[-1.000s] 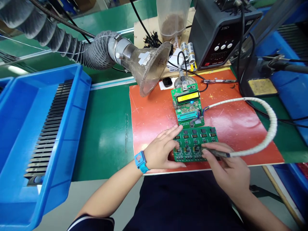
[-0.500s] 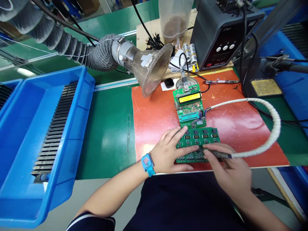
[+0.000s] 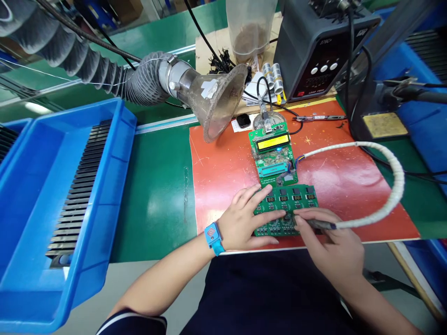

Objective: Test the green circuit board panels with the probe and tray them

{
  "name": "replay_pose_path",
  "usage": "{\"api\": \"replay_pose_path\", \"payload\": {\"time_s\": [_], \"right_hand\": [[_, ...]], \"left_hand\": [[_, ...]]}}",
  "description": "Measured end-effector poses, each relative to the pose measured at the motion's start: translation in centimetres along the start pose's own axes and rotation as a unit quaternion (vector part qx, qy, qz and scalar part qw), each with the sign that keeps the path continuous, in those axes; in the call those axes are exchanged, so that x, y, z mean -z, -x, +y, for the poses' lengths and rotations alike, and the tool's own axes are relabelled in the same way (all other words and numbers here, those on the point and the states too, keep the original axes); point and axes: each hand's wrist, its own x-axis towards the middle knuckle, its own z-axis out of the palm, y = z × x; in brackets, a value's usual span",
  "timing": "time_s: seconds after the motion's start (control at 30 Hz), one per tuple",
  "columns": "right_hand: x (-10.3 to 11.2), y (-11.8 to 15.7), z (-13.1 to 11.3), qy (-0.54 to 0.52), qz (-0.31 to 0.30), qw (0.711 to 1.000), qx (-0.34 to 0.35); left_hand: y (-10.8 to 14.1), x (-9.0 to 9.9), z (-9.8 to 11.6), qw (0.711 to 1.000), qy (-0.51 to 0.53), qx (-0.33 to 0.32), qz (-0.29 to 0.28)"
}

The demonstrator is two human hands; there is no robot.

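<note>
A green circuit board (image 3: 303, 204) with several two-digit displays lies on the red mat (image 3: 223, 163). Across its left part rests my left hand (image 3: 244, 221), fingers spread and pressing on the board. My right hand (image 3: 335, 246) pinches a dark probe (image 3: 319, 224) whose tip meets the middle of the board; the fingers hide the tip's exact contact. From the probe a white wrapped cable (image 3: 396, 186) loops back to a programmer board (image 3: 274, 158), which has a lit yellow screen and a teal socket. My left wrist wears a blue strap (image 3: 213, 238).
A blue bin (image 3: 122, 153) with a row of dark boards stands at left. A fume hood (image 3: 223, 102) on a grey hose overhangs the mat. Behind are a soldering station (image 3: 324, 56), a plastic container (image 3: 249, 32) and a pen (image 3: 319, 118). A yellow sponge (image 3: 384, 124) sits at right.
A small blue light now glows on the programmer board below its screen. Both hands and the probe keep their places; the view has shifted slightly.
</note>
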Motion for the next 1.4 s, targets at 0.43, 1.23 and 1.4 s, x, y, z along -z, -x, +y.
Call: {"api": "replay_pose_path", "payload": {"time_s": [0.43, 1.23, 1.4], "right_hand": [[0.2, 0.5, 0.3, -0.049, -0.017, 0.998, -0.046], [0.2, 0.3, 0.2, -0.039, -0.023, 0.998, -0.039], [0.1, 0.2, 0.1, -0.035, -0.022, 0.998, -0.04]], "left_hand": [[0.4, 0.9, -0.9, 0.997, 0.08, 0.01, -0.016], [0.4, 1.2, -2.2, 0.993, 0.115, -0.019, -0.006], [0.4, 1.2, -2.2, 0.993, 0.118, -0.02, -0.005]]}}
